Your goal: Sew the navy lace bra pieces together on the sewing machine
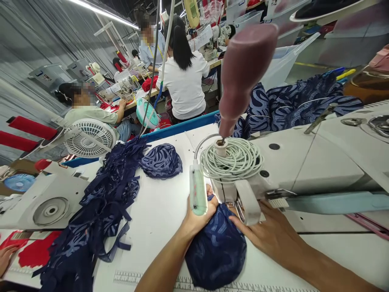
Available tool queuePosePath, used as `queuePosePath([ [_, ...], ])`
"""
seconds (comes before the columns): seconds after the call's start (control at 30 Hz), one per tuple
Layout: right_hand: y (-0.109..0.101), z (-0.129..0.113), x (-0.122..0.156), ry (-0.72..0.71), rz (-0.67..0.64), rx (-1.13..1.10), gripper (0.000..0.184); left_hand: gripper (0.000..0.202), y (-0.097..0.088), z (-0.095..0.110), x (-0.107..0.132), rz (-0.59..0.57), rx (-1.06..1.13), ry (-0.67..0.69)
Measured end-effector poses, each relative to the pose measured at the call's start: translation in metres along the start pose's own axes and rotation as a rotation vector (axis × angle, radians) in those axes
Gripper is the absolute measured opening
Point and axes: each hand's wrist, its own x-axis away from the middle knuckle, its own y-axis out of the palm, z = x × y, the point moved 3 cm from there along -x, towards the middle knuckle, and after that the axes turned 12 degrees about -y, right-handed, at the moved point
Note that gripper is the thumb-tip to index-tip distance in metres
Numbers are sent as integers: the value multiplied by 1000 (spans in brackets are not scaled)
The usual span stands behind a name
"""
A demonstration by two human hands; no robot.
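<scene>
A navy patterned fabric piece, rounded like a bra cup, hangs below the needle area of a white sewing machine. My left hand is closed on its upper left edge, partly covered by a pale green lamp. On the other side, my right hand lays its thumb against the fabric's upper right edge. Its other fingers are partly hidden behind the machine head, close to the presser foot. Whether the needle is in the cloth cannot be seen.
A second rounded navy piece lies on the white table, beside a heap of navy strips. Coiled pale cord and a dark red bulb-shaped object top the machine. Navy bundles sit behind; people work at other machines.
</scene>
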Motion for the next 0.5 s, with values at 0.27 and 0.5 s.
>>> queuePosePath([
  [0.27,-13,16,4,90,148,80,35,15,0,1,0,-21,-27,-56],
  [0.5,-7,23,9,170,209,3,35,22,-1,-2,-5,-18,-37,-30],
])
